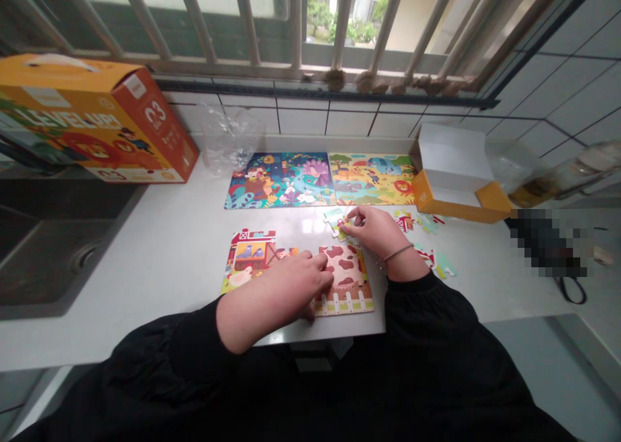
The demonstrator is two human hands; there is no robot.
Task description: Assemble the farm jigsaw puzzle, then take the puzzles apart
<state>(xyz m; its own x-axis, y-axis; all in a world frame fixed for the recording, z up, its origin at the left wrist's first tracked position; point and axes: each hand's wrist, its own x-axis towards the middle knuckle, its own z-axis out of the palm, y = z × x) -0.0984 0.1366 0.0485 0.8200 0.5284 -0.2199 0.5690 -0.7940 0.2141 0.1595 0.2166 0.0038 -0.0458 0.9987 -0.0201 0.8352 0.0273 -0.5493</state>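
Observation:
A partly assembled farm jigsaw puzzle (345,279), with a spotted cow, a barn and a white fence, lies near the counter's front edge. My left hand (306,275) rests across its middle, fingers spread and bent onto the surface, covering part of the picture. Just above the puzzle's top edge, my right hand (371,228) pinches a puzzle piece (334,222) between thumb and fingertips. The piece is light blue and green with a bit of red. More loose puzzle pieces (442,263) lie to the right of my right hand, some partly hidden by the wrist.
Behind lie two finished puzzles, a blue night scene (286,180) and a yellow savanna scene (371,178). An open orange-and-white box (460,199) stands right. Crumpled clear plastic (228,141) and a large orange carton (97,125) stand left, beside a dark sink (63,248).

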